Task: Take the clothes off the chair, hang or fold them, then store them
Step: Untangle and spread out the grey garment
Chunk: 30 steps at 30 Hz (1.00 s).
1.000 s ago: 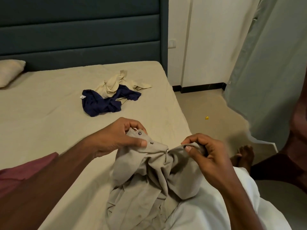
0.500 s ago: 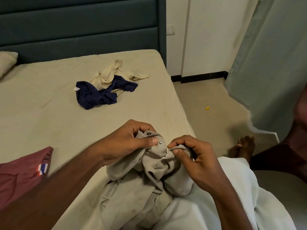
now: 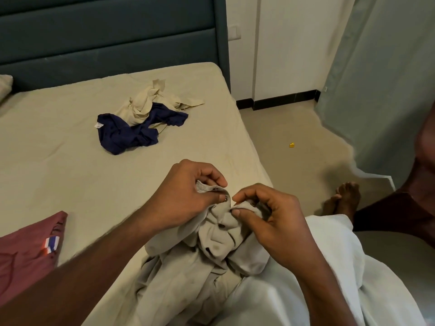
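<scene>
— Shirt (image 3: 211, 250) lay bunched at the bed (image 3: 70, 161) edge; left hand (image 3: 179, 201) and right hand (image 3: 270, 222) each pinched one placket side.
— Good. The snaps needed aligning before pressing, I think.

Bed (image 3: 58, 161) with beige sheet, set against a dark teal padded headboard (image 3: 106, 36). White wall (image 3: 294, 43) with black skirting (image 3: 282, 100) to the right. Pale floor (image 3: 294, 128), with a small yellow scrap (image 3: 292, 144) lying on it. Grey-green curtain (image 3: 388, 78) hangs at far right. Lighting dim, warm.
</scene>
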### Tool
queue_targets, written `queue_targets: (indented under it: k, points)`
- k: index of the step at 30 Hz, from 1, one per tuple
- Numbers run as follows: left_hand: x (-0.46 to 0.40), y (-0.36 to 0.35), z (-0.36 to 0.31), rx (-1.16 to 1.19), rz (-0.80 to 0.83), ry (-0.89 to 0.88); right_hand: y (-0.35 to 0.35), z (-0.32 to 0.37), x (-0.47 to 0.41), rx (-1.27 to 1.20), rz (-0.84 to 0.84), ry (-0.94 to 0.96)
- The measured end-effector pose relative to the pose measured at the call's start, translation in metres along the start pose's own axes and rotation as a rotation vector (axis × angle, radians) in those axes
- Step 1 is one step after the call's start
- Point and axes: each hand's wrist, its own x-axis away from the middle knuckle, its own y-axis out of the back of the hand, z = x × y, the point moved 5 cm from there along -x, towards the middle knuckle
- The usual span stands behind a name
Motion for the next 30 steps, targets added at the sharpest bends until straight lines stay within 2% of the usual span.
queue_targets:
  k: [10, 16, 23, 27, 30]
  points:
    - [-0.002, -0.009, -0.011, -0.124, 0.121, 0.006, -0.001, -0.006, 0.001, 0.017, -0.040, -0.104]
    - [-0.002, -0.012, -0.015, -0.178, 0.164, -0.024, -0.003, -0.005, 0.001, 0.077, -0.044, -0.084]
    - [0.002, -0.016, -0.012, -0.218, 0.104, -0.032, -0.005, -0.008, 0.003, 0.207, -0.060, -0.056]
    - [0.004, -0.017, -0.004, -0.127, 0.017, 0.036, -0.010, -0.003, 0.003, 0.320, -0.099, 0.026]
    - [0.006, -0.020, -0.004, -0.074, 0.013, 0.038, -0.011, -0.002, 0.003, 0.347, -0.110, 0.069]
